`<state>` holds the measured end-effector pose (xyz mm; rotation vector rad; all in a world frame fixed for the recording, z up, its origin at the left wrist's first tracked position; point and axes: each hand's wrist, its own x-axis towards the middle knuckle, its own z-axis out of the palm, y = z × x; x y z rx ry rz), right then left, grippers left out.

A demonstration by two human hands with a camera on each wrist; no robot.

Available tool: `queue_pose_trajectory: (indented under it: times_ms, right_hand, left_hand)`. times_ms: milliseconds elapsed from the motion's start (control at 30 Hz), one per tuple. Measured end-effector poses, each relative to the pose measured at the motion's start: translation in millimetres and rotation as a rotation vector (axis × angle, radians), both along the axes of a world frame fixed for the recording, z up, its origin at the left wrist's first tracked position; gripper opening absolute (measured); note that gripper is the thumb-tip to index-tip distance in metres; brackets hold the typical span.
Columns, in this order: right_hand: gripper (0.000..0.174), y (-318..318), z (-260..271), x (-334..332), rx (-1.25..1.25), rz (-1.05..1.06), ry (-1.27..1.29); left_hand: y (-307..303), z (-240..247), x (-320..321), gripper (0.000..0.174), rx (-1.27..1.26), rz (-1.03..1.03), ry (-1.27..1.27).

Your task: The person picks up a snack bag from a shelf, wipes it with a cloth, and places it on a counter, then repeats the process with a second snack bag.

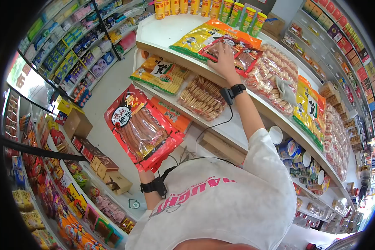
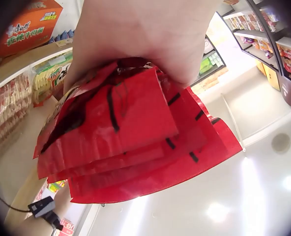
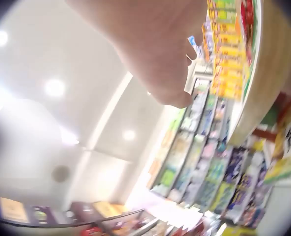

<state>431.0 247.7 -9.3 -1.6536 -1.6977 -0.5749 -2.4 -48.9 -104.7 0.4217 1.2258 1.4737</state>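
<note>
My left hand (image 2: pixel 140 34) grips a stack of several red snack packets (image 2: pixel 130 132). In the head view the top red packet (image 1: pixel 142 125), with brown strips behind its clear window, faces up and covers that hand. Over the upper shelf, my right hand (image 1: pixel 226 62) reaches onto a flat red packet (image 1: pixel 248 60), its fingers stretched across the packet's left part. Beneath lies a yellow and green bag (image 1: pixel 200 39). In the right wrist view the right hand (image 3: pixel 155 54) is seen from below, with its fingertips partly out of sight.
Snack canisters (image 1: pixel 248 18) line the back of the white shelf (image 1: pixel 154 33). Clear bags of round crackers (image 1: pixel 275 71) lie to the right. Lower down are a yellow bag (image 1: pixel 162 75), more crackers (image 1: pixel 202 98) and an orange packet (image 1: pixel 171 113). A cable (image 1: pixel 202 131) hangs between my wrists.
</note>
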Motion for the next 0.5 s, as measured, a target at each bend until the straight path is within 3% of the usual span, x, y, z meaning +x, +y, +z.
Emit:
queue_pose_trajectory:
  times_ms: [100,233,267,333,500]
  right_hand:
    - [0.084,9,-14,20,-0.234,-0.019,0.087]
    - [0.072,-10,2,8,-0.396,-0.055,-0.04]
    - [0.061,-5,-11,10,-0.332,-0.053,-0.096]
    - [0.056,-10,-6,8,-0.379,-0.055,-0.131]
    - [0.056,-13,-3,15,-0.357,-0.016,-0.044]
  left_hand:
    - [-3,-3,-2,0.027,-0.001,0.011,0.018]
    - [-7,-8,-3,0.026,-0.017,0.025,0.036]
    - [-8,-10,-2,0.026,-0.022,0.03,0.047]
    - [-10,-13,-2,0.025,-0.033,0.038,0.06]
    - [-14,-17,-1,0.024,-0.061,0.036,0.126]
